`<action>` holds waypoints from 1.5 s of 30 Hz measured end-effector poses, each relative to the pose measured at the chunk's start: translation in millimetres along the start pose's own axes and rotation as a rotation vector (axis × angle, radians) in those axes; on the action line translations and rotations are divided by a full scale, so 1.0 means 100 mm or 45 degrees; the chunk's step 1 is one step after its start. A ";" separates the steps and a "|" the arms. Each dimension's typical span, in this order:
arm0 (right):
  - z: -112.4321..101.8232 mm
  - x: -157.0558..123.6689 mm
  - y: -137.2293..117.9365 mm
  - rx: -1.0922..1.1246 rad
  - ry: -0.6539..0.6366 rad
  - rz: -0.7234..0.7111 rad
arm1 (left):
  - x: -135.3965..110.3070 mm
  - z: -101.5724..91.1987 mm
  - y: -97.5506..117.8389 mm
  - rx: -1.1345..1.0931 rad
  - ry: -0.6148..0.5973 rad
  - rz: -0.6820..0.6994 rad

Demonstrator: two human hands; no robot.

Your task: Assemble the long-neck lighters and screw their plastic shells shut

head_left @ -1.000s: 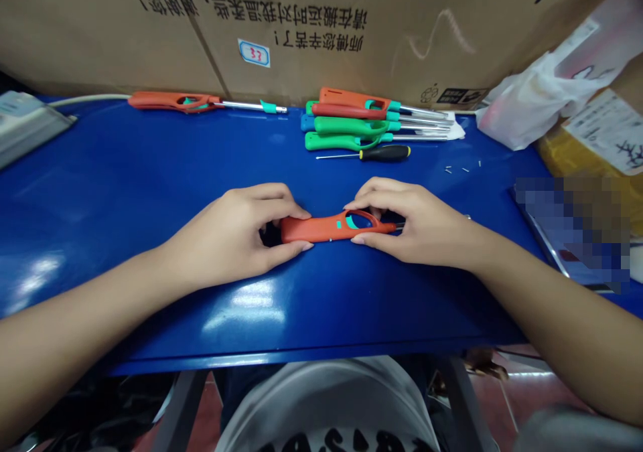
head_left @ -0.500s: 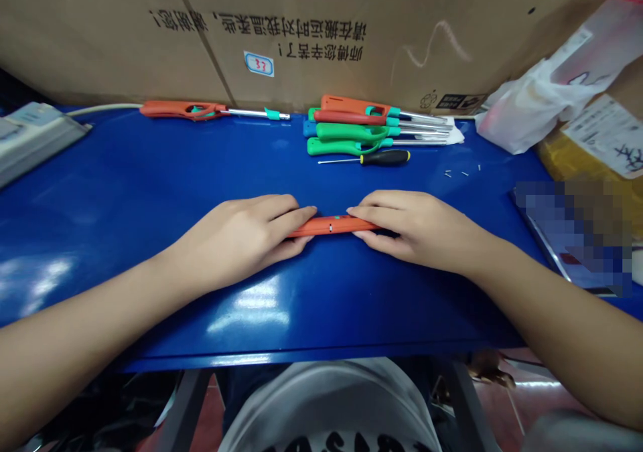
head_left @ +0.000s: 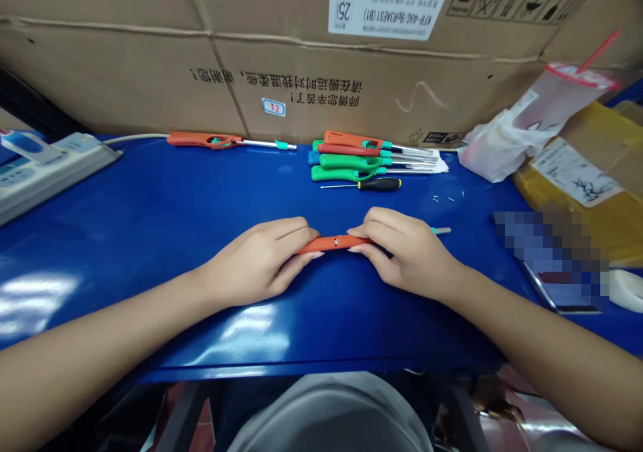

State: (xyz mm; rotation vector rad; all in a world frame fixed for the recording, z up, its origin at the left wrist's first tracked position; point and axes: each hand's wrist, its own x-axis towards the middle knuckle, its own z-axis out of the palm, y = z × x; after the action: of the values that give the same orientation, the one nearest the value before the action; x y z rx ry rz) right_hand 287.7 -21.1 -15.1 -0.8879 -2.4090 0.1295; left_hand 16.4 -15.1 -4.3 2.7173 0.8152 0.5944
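Observation:
An orange long-nosed lighter [head_left: 332,242] lies edge-up on the blue table [head_left: 151,217], held at both ends. My left hand [head_left: 258,261] is closed round its handle end, fingers over the top and thumb beneath. Pinching the trigger end is my right hand [head_left: 404,251], and the lighter's metal nozzle with a teal collar [head_left: 441,230] sticks out to the right past it.
A pile of orange, green and blue lighters [head_left: 362,157] and a black-handled screwdriver [head_left: 374,185] lie at the back, with one orange lighter [head_left: 211,140] further left. Small screws [head_left: 447,198], a power strip [head_left: 45,171], a plastic bag [head_left: 507,140] and cardboard boxes [head_left: 301,57] surround the table.
The lighter was turned from flat on its side to edge-up between both hands. The camera tilted up, showing more of the boxes.

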 end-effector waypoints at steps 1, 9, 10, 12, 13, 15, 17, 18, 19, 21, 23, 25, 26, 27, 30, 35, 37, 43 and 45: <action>0.00 0.01 0.01 0.040 0.006 0.024 | 0.00 0.00 -0.02 0.005 0.005 0.004; -0.18 0.04 0.19 0.139 0.031 0.013 | -0.01 -0.16 -0.13 0.060 0.063 0.059; -0.19 0.03 0.19 0.121 0.038 -0.011 | -0.02 -0.17 -0.12 0.050 0.061 0.063; -0.20 0.02 0.19 0.082 0.065 -0.049 | -0.03 -0.18 -0.11 0.011 0.065 0.059; -0.20 0.02 0.18 0.072 0.070 -0.051 | -0.03 -0.18 -0.10 -0.026 0.064 0.041; -0.21 0.03 0.18 0.071 0.062 -0.019 | -0.02 -0.16 -0.08 -0.157 0.055 -0.063; -0.22 0.05 0.17 0.061 0.026 0.026 | 0.02 -0.13 -0.05 -0.432 0.056 -0.285; -0.23 0.05 0.17 0.048 -0.012 0.039 | 0.03 -0.11 -0.04 -0.628 0.061 -0.438; -0.24 0.06 0.16 0.034 -0.065 0.038 | 0.05 -0.09 -0.02 -0.849 0.072 -0.603; -0.25 0.06 0.14 0.009 -0.182 0.013 | 0.08 -0.04 0.02 -1.270 0.085 -0.891; -0.24 0.05 0.13 -0.047 -0.239 -0.030 | 0.10 0.00 0.06 -1.516 0.096 -1.038; -0.22 0.05 0.12 -0.126 -0.233 -0.067 | 0.10 0.02 0.08 -1.546 0.111 -1.034; -0.22 0.04 0.12 -0.156 -0.215 -0.073 | 0.09 0.03 0.07 -1.475 0.126 -0.974; -0.21 0.04 0.12 -0.172 -0.195 -0.073 | 0.08 0.04 0.06 -1.345 0.157 -0.874; -0.22 0.05 0.13 -0.153 -0.114 -0.062 | 0.03 0.03 0.02 -0.761 0.308 -0.406; -0.20 0.04 0.09 -0.044 0.014 -0.140 | -0.03 -0.02 0.02 -0.258 0.472 0.020; -0.17 0.03 0.06 -0.015 0.067 -0.174 | -0.03 -0.02 0.08 -0.213 0.495 0.065; -0.08 -0.04 0.00 0.008 0.174 -0.152 | -0.01 0.01 0.16 -0.254 0.519 0.025; -0.06 -0.04 0.00 0.024 0.176 -0.133 | 0.00 0.02 0.14 -0.276 0.525 -0.001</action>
State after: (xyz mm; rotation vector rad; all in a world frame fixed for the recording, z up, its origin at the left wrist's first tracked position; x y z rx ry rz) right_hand 293.1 -24.0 -12.1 -0.7364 -2.3157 0.0496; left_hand 24.4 -26.7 -1.5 2.4296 0.7848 1.1941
